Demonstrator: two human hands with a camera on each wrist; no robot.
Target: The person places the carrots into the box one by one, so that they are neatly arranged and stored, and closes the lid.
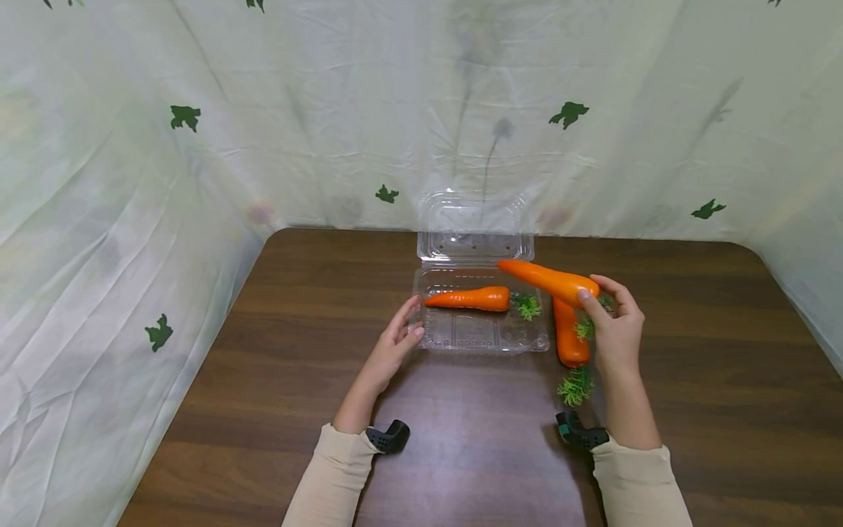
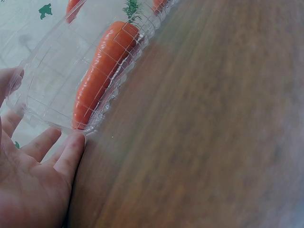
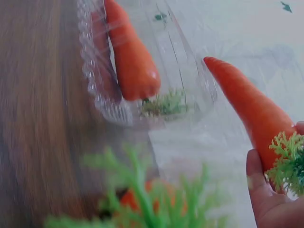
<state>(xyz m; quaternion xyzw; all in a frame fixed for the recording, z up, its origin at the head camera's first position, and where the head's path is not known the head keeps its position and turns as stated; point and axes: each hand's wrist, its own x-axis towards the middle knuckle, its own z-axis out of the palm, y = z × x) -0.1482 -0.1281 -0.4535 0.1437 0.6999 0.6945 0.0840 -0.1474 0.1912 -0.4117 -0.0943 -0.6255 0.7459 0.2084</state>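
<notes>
A carrot (image 1: 548, 279) is pinched near its thick leafy end between the thumb and fingers of my right hand (image 1: 621, 331). Its tip points left, over the right side of an open clear plastic container (image 1: 476, 338). Inside that container lies another carrot (image 1: 469, 298), tip to the left, green leaves to the right. My left hand (image 1: 387, 356) touches the container's left edge with extended fingers (image 2: 71, 149). On the table, right of the container, lies a third carrot (image 1: 571, 344), partly hidden beneath the held one, its leaves (image 3: 142, 194) blurred and close in the right wrist view.
The container's hinged lid (image 1: 474, 219) stands raised at the back, near a pale curtain (image 1: 329, 110) with green leaf-like patches. All lies on a brown wooden table (image 1: 296, 329). A black wrist device (image 1: 388, 437) sits on each wrist.
</notes>
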